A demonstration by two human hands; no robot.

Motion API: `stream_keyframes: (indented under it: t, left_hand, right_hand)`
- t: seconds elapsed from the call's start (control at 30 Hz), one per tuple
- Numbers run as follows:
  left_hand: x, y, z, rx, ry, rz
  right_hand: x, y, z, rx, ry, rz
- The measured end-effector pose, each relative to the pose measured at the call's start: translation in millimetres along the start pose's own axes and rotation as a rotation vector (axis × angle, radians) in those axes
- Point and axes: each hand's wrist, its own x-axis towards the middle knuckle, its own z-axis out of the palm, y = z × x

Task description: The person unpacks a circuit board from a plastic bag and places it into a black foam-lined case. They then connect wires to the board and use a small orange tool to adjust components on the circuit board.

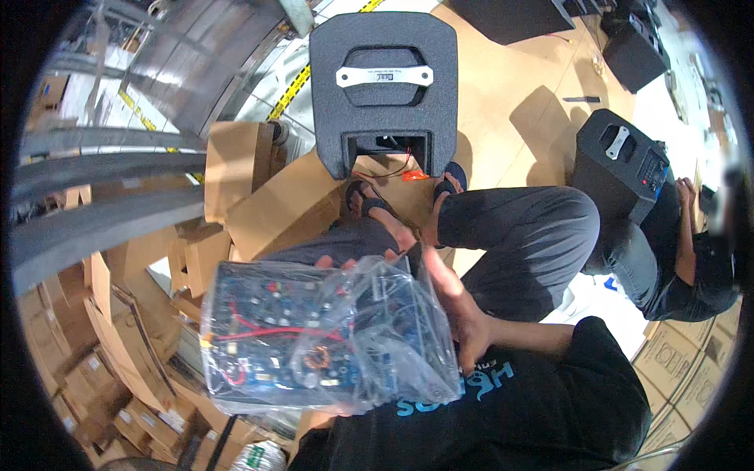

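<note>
Bagged circuit board is in both hands, long axis approx L–R; R hand clasps its R end; L hand, mostly hidden, clasps from below. Speaker w/ open slot ahead, well apart.

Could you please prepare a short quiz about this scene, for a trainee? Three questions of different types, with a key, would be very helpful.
1. Multiple choice: What colour is the long wire across the circuit board?
A) green
B) red
C) white

2. True or false: On the dark speaker cabinet beyond the person's feet, a panel fully covers the opening below the handle.

3. Fill in the blank: The right hand is at the right side of a clear ____, with the circuit board inside it.

Key:
1. B
2. False; the opening is uncovered, and wiring shows in it.
3. plastic bag
</note>
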Motion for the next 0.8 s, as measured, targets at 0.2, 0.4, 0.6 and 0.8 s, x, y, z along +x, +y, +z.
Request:
stream_keyframes:
  t: [0.2,0.4,0.6,0.8]
  left_hand:
    - [5.8,8.8,27.6,-0.021,-0.050,0.242]
    - [-14.3,26.7,43.1,-0.025,-0.086,0.407]
    - [-64.1,49.2,46.6,0.042,-0.103,0.505]
    - [-100.8,60.2,49.1,0.097,-0.122,0.575]
  right_hand:
    - [-23.4,2.2,31.3,-0.143,0.281,0.185]
    - [-54.6,8.5,43.2,-0.440,0.381,0.098]
    - [-84.3,18.2,27.8,-0.305,0.167,0.333]
    - [-98.8,2.4,21.1,0.239,0.137,0.687]
